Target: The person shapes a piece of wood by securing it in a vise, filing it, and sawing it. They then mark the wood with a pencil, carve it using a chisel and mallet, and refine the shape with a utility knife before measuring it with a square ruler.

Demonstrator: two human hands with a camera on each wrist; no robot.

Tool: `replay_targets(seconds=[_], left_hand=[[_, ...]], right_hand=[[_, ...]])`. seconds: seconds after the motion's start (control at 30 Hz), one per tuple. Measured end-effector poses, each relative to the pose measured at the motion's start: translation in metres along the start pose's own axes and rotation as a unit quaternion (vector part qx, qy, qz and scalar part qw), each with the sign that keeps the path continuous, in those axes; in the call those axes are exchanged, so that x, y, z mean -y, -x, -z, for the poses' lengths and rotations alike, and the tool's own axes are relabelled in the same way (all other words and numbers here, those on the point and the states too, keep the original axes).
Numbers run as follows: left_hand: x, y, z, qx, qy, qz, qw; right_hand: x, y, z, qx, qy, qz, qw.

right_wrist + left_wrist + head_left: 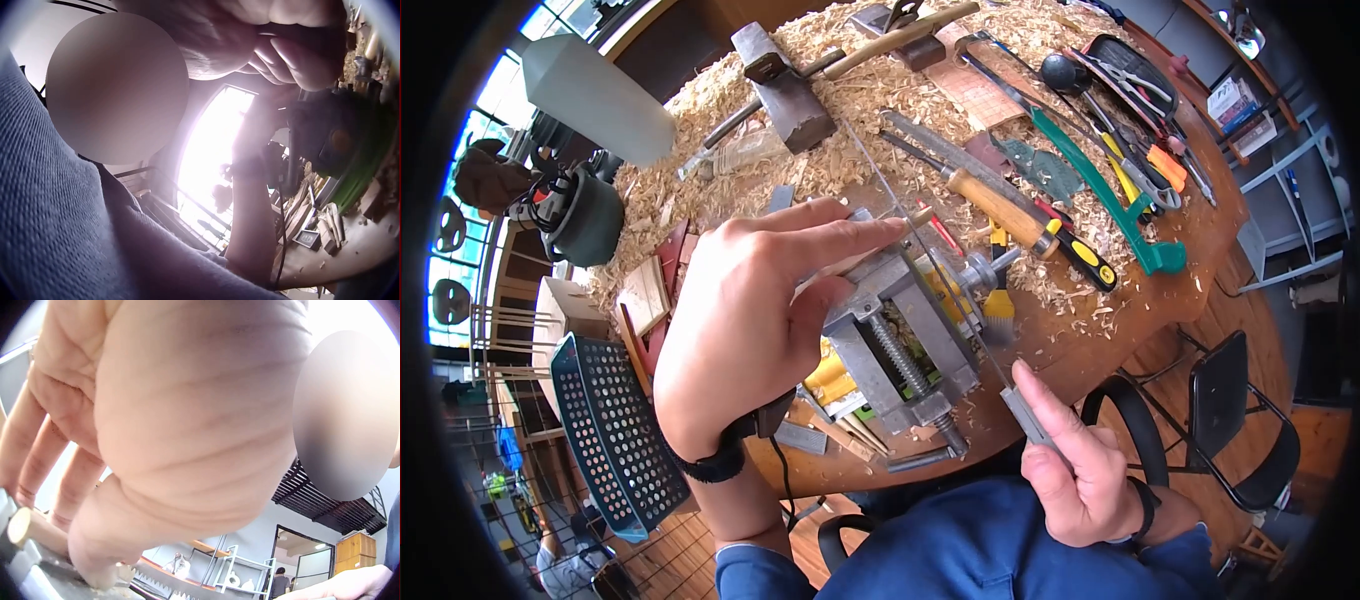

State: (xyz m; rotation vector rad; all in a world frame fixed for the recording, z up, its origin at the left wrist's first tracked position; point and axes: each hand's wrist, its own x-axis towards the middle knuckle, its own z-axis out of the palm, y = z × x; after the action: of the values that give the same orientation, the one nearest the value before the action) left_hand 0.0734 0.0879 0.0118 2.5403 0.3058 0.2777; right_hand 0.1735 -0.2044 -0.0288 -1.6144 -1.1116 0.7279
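Observation:
My left hand (745,300) reaches over a grey metal vise (935,335), its thumb and fingers pinching a light wooden dowel (47,534) at the vise's top. The dowel's pale round end shows in the left wrist view, while the hand hides much of its length in the head view. With my right hand (1080,470) I grip the grey handle of a thin saw (990,360), the index finger laid straight along it. The saw's long narrow blade, seen nearly edge-on, slants away past the vise and crosses at the dowel's end, close beside my left fingertips.
Wood shavings (700,100) cover much of the table. Right of the vise lie a wooden-handled tool (1000,210), a green-handled tool (1090,180) and a brush (999,305). Wooden planes (790,100) stand at the back. A perforated basket (615,430) is at left, a black chair (1225,400) at right.

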Motion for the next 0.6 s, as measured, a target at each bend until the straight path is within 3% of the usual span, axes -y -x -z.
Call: replay_targets(seconds=[0.6], left_hand=[[-0.004, 0.0, -0.001, -0.01, -0.004, -0.005, 1.0]], right_hand=[[-0.024, -0.094, -0.023, -0.086, 0.018, 0.095, 0.992]])
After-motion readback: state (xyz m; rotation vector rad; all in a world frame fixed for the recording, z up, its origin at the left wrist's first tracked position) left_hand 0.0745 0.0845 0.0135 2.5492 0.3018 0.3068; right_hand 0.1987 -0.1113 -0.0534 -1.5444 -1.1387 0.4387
